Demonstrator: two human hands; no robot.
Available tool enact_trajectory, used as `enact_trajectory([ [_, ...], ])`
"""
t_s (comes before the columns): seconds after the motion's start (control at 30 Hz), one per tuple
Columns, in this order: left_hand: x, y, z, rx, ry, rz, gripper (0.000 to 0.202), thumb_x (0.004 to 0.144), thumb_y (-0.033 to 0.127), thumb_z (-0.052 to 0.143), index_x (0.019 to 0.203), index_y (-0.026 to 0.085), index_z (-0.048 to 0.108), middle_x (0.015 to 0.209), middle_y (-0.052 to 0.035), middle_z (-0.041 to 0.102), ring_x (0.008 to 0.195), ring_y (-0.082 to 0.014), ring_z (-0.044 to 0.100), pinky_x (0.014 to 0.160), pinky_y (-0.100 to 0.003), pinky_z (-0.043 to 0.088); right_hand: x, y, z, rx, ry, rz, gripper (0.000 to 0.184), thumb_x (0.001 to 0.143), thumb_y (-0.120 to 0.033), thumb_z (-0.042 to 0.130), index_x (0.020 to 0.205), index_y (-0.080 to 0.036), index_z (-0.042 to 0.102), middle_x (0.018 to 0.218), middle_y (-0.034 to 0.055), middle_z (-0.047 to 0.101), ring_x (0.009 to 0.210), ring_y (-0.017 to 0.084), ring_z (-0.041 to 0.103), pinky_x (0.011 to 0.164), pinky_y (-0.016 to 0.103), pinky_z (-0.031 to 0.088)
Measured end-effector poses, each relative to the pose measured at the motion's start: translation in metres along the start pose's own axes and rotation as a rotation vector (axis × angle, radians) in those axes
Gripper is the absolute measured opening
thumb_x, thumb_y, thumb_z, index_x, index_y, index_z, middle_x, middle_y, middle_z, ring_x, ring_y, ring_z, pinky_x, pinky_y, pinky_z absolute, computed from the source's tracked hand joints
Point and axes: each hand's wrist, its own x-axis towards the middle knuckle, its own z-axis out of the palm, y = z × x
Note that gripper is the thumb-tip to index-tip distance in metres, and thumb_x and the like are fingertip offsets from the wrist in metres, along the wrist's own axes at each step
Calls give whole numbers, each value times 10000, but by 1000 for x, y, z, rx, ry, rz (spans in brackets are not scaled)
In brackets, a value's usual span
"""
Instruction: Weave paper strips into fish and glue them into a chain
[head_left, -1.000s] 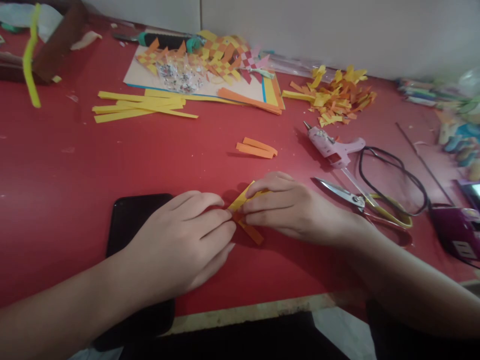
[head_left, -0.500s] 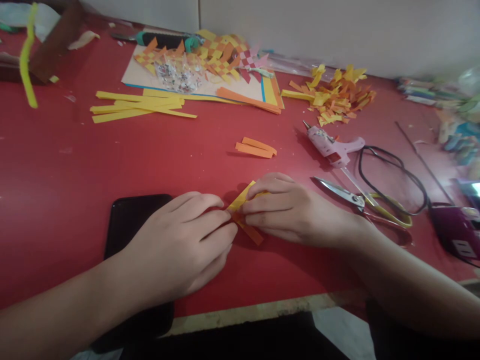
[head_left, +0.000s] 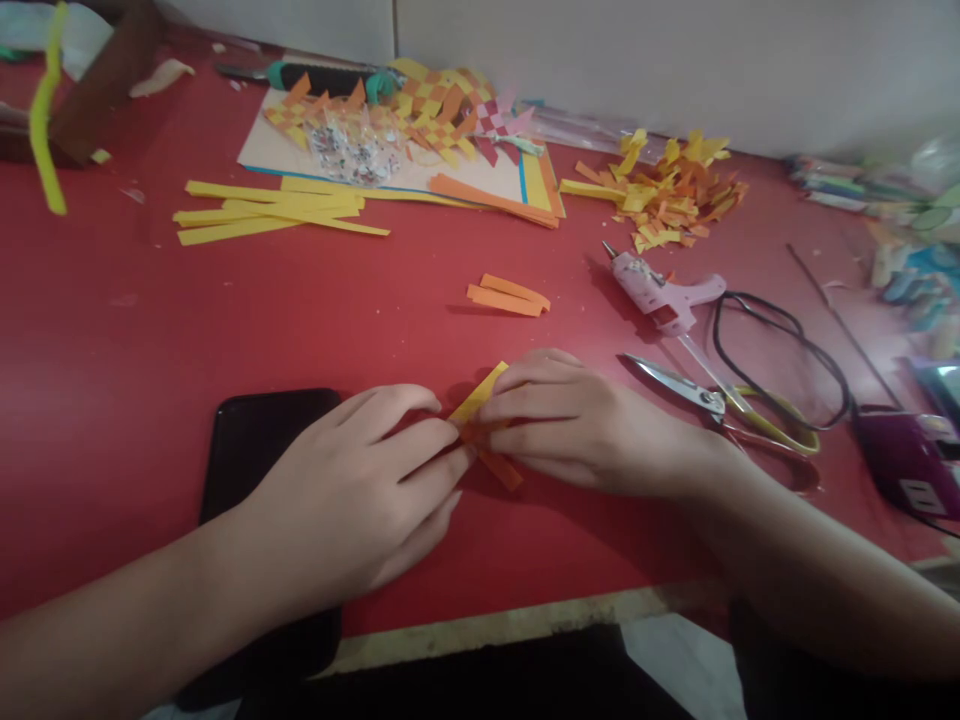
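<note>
My left hand and my right hand meet at the middle of the red table, fingers pinched together on a small piece made of crossed paper strips. A yellow strip sticks up between the fingertips and an orange strip pokes out below them. The middle of the piece is hidden by my fingers. My left wrist lies over a black phone.
Scissors and a pink glue gun with its black cord lie to the right. Short orange strips sit just beyond my hands. Long yellow strips, woven paper pieces and a heap of cut scraps lie near the wall.
My fingers have shifted slightly on the strips; the view has drifted a little. Nothing else moved.
</note>
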Motion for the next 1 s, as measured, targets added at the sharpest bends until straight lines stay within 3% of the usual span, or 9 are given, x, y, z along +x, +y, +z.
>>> enact_trajectory([
  [0.23, 1, 1, -1, -7, -7, -8, 250, 945, 237, 547, 1092, 155, 732, 1002, -81, 730, 1026, -300, 599, 874, -454, 555, -7, 4, 0, 73, 79, 123, 188, 963, -210, 601, 1134, -183, 673, 1113, 80, 731, 1029, 157, 662, 897, 322, 522],
  [0.4, 2, 0, -2, 6, -4, 11, 244, 939, 229, 555, 1084, 151, 736, 1021, -82, 737, 1012, -302, 599, 847, -450, 566, -9, 8, 4, 15, 55, 132, 174, 970, -238, 599, 1085, -165, 707, 1037, 90, 724, 971, 183, 646, 901, 382, 493],
  [1.0, 2, 1, -2, 11, -3, 1, 259, 922, 219, 578, 1107, 152, 747, 1044, -88, 740, 1015, -301, 612, 860, -476, 575, -8, 4, 10, 36, 124, 94, 163, 981, -210, 579, 959, -177, 738, 946, 63, 750, 861, 164, 592, 847, 362, 491],
])
